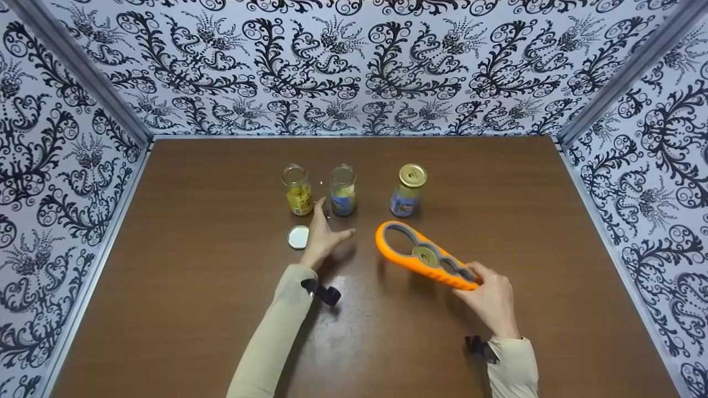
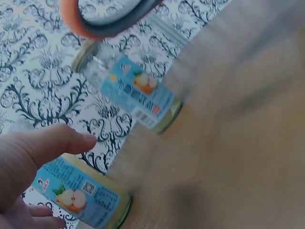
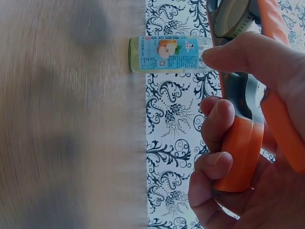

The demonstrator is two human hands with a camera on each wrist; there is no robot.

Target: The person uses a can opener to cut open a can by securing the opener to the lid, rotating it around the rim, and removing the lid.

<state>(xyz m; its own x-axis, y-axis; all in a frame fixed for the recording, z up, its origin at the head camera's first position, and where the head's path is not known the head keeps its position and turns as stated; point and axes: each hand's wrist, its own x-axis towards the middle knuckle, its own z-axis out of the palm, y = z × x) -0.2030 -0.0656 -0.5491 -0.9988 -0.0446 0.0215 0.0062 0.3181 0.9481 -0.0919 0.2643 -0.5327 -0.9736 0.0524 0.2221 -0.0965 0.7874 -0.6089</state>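
Note:
My right hand [image 1: 489, 296] grips the handle end of an orange and grey jar opener [image 1: 398, 258], its fingers curled round it in the right wrist view. A gold lid [image 1: 425, 256] sits in the opener's middle hole. My left hand [image 1: 325, 237] has its thumb and fingers spread, nearest to an uncapped glass jar [image 1: 343, 203] with a blue label. In the left wrist view, the thumb [image 2: 62, 142] passes in front of this jar [image 2: 78, 193]. Another blue-labelled jar [image 1: 404, 203], capped with a gold lid [image 1: 412, 175], stands farther right.
An uncapped jar with a yellow label [image 1: 299, 199] stands left of the others. A round lid [image 1: 298, 237], pale side up, lies before it, beside my left hand. Patterned walls [image 1: 354, 66] border the brown table [image 1: 193, 287] at the back and both sides.

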